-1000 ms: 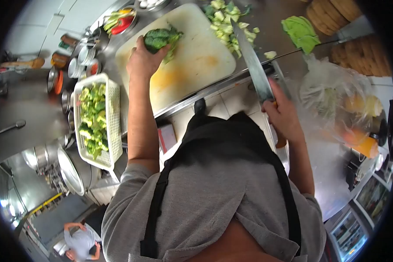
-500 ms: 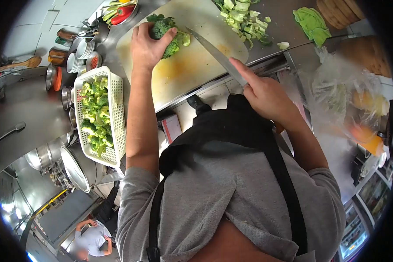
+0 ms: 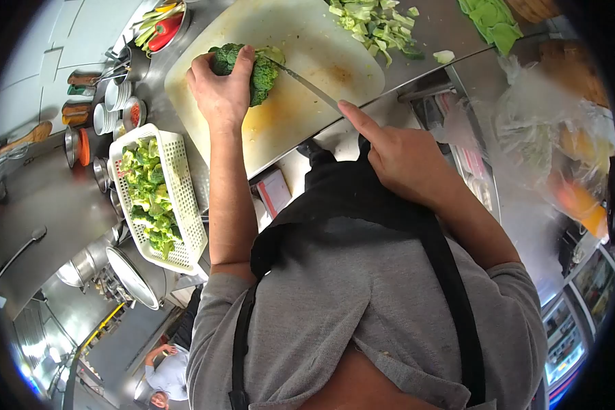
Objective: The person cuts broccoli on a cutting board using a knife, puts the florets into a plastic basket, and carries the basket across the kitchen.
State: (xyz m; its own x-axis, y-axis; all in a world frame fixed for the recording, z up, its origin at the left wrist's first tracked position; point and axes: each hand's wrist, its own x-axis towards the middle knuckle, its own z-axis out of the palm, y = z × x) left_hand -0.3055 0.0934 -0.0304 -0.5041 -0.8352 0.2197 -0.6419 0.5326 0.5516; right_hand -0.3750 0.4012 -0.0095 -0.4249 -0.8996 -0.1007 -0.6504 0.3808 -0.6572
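- One left hand (image 3: 219,89) curls around a bushy green broccoli head (image 3: 263,82) on a white, yellow-stained cutting board (image 3: 290,119).
- The right hand (image 3: 406,160) grips a long steel knife (image 3: 312,87), its tip near the broccoli's pale stalk (image 3: 273,52).
- Beside the board, a white plastic basket (image 3: 182,184) holds broccoli pieces (image 3: 147,181).

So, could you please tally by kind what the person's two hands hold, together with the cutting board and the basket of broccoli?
Broccoli head, in the left hand: 1
Knife, in the right hand: 1
Cutting board: 1
Basket: 1
Total: 4
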